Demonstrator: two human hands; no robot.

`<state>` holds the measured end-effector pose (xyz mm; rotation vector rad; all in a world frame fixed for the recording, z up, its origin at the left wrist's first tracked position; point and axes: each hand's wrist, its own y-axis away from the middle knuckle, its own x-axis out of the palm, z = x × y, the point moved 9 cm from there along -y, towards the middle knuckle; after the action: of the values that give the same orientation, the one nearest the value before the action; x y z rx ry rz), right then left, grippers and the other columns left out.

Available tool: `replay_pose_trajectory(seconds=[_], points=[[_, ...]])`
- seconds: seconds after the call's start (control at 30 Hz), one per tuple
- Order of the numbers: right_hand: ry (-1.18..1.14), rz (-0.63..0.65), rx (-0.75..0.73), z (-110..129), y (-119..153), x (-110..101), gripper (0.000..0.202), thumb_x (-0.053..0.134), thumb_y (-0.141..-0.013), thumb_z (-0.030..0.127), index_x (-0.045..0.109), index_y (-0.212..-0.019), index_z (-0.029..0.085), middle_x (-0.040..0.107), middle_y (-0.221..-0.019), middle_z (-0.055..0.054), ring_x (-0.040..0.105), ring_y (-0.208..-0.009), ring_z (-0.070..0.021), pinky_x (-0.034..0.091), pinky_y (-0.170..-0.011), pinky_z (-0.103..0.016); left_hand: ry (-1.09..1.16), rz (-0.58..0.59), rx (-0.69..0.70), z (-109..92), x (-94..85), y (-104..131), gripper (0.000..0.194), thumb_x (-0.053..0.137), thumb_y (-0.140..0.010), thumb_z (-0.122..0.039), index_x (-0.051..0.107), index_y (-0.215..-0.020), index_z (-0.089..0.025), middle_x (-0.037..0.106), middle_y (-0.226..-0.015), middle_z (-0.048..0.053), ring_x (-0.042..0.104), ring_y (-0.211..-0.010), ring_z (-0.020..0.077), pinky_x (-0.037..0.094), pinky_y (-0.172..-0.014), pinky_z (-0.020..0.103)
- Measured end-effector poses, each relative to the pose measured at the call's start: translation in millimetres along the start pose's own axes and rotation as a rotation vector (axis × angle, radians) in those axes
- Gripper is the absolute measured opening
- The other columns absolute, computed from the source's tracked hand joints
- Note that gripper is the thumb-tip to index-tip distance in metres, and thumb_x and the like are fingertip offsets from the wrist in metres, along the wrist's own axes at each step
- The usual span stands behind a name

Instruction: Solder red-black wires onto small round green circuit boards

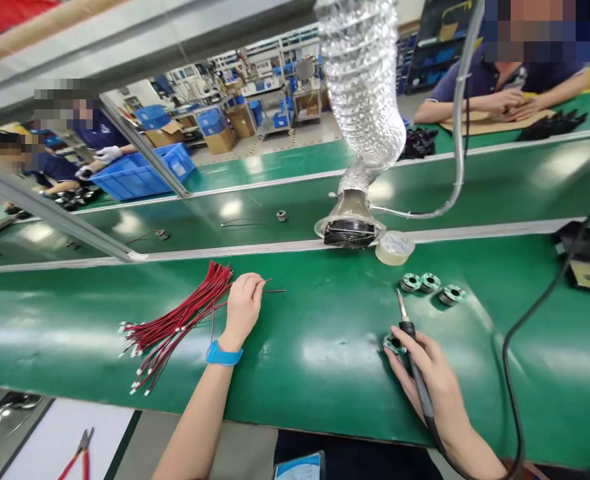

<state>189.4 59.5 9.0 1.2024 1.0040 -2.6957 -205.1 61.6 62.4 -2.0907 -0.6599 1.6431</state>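
Observation:
My left hand (pixel 245 307), with a blue band at the wrist, pinches a thin red and black wire (pixel 275 291) beside a bundle of red and black wires (pixel 185 312) with white connectors. A soldering iron (pixel 419 383) lies in my right hand (pixel 437 387), its metal tip pointing away from me. The fingertips of that hand also touch a small round coil part (pixel 393 343) on the green table. Beyond the iron's tip stand three more such parts, one (pixel 452 294) a little to the right of the other two (pixel 411 282).
A fume duct (pixel 352 217) hangs over the table's far edge, beside a roll of tape (pixel 395 248). A black cable (pixel 507 360) curves along the right. Pliers (pixel 82 453) lie at the lower left. Other people sit across the conveyor (pixel 215 227), near a blue bin (pixel 139 175).

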Motion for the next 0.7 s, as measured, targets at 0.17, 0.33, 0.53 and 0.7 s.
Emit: replay_pose_trajectory(seconds=[0.17,0.33,0.53,0.7], points=[[-0.116,0.02,0.035,7,-3,-2,0.041,0.059,-0.104,0.019,0.06,-0.144,0.027,0.063,-0.125,-0.01,0.072,-0.106,-0.0197,0.061,-0.089,-0.03,0.166,-0.015,0.093,-66,-5.2,-3,0.019,0.052,-0.109,-0.028,0.068,-0.103,-0.019,0.068,-0.095,0.006,0.066,-0.088,0.017,0.053,-0.081,0.029],[-0.294,0.07,0.09,11,-7,0,0.046,0.057,-0.103,0.017,0.055,-0.147,0.028,0.06,-0.132,-0.01,0.069,-0.116,-0.0192,0.059,-0.099,-0.032,0.355,0.165,0.235,-149,18.4,9,0.015,0.06,-0.107,-0.03,0.073,-0.107,-0.021,0.068,-0.097,0.004,0.067,-0.085,0.0146,0.053,-0.077,0.027],[-0.362,0.086,0.192,4,-5,1,0.047,0.062,-0.103,0.025,0.053,-0.149,0.029,0.057,-0.134,-0.01,0.065,-0.123,-0.0206,0.057,-0.104,-0.034,0.625,0.394,0.21,-209,46.6,22,0.015,0.06,-0.106,-0.026,0.073,-0.101,-0.02,0.067,-0.095,0.005,0.065,-0.087,0.0153,0.051,-0.077,0.028],[-0.505,0.124,0.168,6,-15,7,0.049,0.059,-0.101,0.016,0.055,-0.148,0.03,0.059,-0.132,-0.009,0.065,-0.121,-0.0202,0.057,-0.104,-0.035,0.815,0.575,-0.021,-221,69.1,23,0.012,0.068,-0.1,-0.024,0.074,-0.091,-0.02,0.063,-0.094,0.003,0.051,-0.07,0.0116,0.042,-0.063,0.026]])
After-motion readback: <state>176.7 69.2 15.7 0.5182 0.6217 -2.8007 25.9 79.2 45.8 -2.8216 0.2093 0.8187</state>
